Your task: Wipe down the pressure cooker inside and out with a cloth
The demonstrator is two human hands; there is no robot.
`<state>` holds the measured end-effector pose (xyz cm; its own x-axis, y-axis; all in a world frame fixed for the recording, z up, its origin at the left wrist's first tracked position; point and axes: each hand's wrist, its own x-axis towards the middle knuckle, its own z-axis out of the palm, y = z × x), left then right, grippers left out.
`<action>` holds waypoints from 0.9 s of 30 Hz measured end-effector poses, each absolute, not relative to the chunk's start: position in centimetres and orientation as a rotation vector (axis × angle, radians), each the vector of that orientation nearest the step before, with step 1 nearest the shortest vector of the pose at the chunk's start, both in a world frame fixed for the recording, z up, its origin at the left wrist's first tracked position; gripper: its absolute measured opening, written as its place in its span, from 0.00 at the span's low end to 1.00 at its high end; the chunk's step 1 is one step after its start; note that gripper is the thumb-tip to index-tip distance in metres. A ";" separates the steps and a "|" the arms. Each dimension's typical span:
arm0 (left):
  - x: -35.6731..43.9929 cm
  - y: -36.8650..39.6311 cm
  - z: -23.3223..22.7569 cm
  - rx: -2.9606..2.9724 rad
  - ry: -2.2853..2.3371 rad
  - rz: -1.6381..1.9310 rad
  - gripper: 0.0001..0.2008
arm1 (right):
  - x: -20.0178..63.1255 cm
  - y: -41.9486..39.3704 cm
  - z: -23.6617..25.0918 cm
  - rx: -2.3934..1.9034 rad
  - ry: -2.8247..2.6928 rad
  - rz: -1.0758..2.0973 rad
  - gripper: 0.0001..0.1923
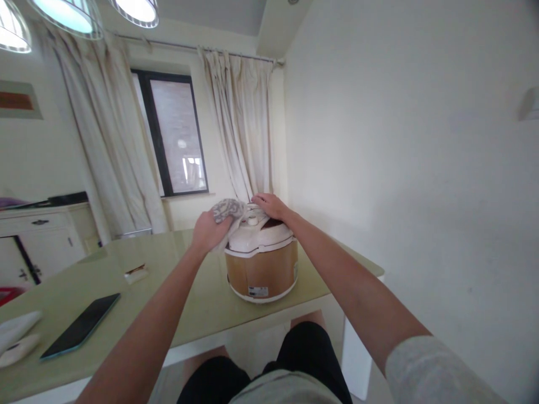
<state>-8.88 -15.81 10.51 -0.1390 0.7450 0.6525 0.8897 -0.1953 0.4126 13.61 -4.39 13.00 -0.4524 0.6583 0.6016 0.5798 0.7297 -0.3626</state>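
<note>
A big round rice cooker (261, 264) with a white lid and a tan body sits on the pale green tabletop (202, 303), near its edge at about 3 o'clock. At the lid's 9 o'clock side, the left hand (208, 231) has its fingers closed around a crumpled grey patterned cloth (227, 210) pressed on the lid. At 12 o'clock, the right hand (272, 205) lies flat with fingers spread, hiding part of the lid's top.

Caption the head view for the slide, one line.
Left hand presses a grey patterned cloth to the lid of a rice cooker on the table; right hand rests on the lid.
</note>
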 end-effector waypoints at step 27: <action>-13.0 -9.3 10.9 -2.001 -2.120 -1.084 0.24 | 14.2 -3.7 13.1 -0.894 -1.893 0.588 0.42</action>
<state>-12.96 -9.31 10.91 -0.1720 0.8658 0.4700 0.8877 -0.0706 0.4549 14.21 -3.68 13.06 -0.3026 0.7837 0.5425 0.3385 0.6205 -0.7074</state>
